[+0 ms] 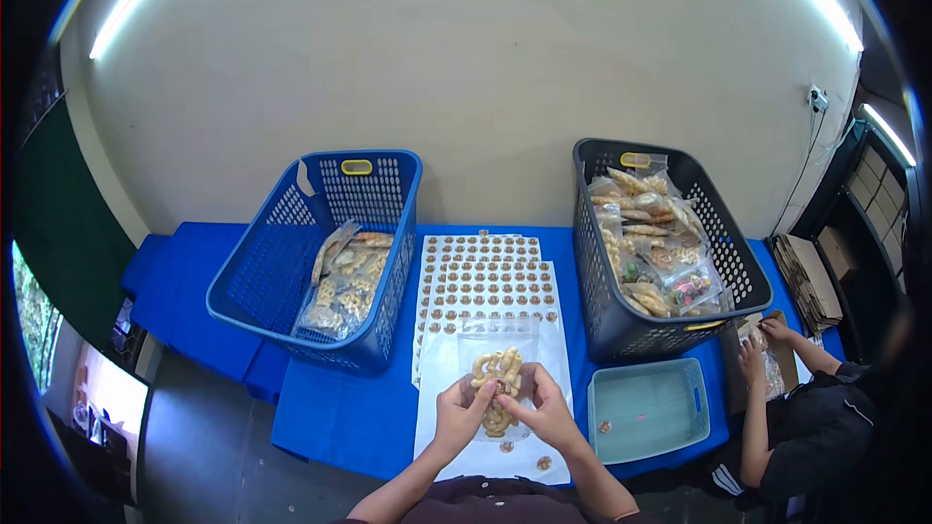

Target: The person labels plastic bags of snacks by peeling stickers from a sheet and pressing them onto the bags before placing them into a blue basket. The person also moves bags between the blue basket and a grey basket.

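Observation:
Between my two hands, near the front edge of the table, is a clear bag of pale, curled snacks (507,365). My left hand (460,415) is closed on the bag's left side, its thumb on the front. My right hand (549,413) grips the right side, its thumb close to a small round brown sticker (501,387) on the bag. Under the bag lie white sheets (442,281) with rows of round brown stickers on their upper part. Loose stickers (544,463) show on the white sheet below my hands.
A blue basket (254,315) with some bags stands left, a dark basket (621,325) full of snack bags right. A shallow green tray (646,408) holds a sticker. At the right, another person's hands (752,364) touch a bag in a cardboard box. Folded cardboard (808,281) lies behind.

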A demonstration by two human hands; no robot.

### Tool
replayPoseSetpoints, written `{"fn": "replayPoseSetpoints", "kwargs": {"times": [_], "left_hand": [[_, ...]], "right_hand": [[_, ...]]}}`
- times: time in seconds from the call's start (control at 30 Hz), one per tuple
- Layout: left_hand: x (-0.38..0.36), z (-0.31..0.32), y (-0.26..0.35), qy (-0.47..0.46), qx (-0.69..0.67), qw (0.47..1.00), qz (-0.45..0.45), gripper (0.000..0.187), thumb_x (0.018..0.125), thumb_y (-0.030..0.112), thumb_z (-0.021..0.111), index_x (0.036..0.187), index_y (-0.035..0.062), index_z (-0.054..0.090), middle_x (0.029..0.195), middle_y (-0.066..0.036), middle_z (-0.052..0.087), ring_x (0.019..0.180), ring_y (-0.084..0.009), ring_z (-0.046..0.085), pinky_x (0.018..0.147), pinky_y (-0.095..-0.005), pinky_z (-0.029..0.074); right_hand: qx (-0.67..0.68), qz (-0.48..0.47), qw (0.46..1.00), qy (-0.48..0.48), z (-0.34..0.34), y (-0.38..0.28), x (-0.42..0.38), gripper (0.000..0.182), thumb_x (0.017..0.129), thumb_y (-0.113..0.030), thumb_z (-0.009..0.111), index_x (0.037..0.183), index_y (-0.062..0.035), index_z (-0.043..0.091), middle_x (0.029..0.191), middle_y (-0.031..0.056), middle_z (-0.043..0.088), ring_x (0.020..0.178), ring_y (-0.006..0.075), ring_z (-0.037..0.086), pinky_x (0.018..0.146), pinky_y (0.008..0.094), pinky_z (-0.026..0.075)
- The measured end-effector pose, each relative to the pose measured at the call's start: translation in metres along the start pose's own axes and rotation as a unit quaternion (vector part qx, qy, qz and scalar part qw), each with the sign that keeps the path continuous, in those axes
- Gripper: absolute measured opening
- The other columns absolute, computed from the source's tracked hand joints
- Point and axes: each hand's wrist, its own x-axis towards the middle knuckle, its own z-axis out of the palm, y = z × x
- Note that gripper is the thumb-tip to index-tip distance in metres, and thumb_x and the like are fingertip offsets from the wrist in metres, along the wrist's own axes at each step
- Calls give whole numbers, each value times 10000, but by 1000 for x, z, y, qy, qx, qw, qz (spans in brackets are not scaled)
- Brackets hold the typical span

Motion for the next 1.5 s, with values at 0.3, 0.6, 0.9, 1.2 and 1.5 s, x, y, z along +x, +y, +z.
{"fn": "replayPoseSetpoints", "kwargs": {"times": [0.3,0.6,0.9,1.2,1.5], "left_hand": [[-1,-4,15,-95,20,995,-21,321,839,145,567,1097,-33,499,984,-70,588,858,-91,559,725,-227,458],[-1,-11,3,-120,55,990,-55,332,831,149,580,1089,-48,508,929,-65,606,811,-74,556,687,-210,457],[1,4,8,-11,19,999,-36,221,849,140,553,969,-45,567,836,-49,618,715,-53,557,606,-177,449],[6,-8,8,-19,5,999,-45,242,837,148,572,985,-43,566,830,-50,619,726,-57,565,617,-180,456],[-1,-7,17,15,110,994,-16,250,823,158,595,963,-48,588,817,-58,630,714,-63,572,620,-191,468]], "right_hand": [[84,21,995,43,-1,-1,2,231,821,-116,584,993,19,513,898,39,571,831,71,528,735,212,420],[123,37,988,87,-3,12,0,212,831,-146,579,957,20,537,837,39,581,737,49,518,646,181,410],[93,51,993,49,-2,3,0,269,815,-91,585,1039,34,504,898,45,572,819,64,531,717,202,437],[127,25,991,24,1,5,1,320,801,-82,595,1077,32,482,960,62,562,889,94,528,755,224,432],[76,11,997,23,15,4,-4,303,794,-77,603,1053,24,485,949,51,560,879,100,533,766,242,432]]}}
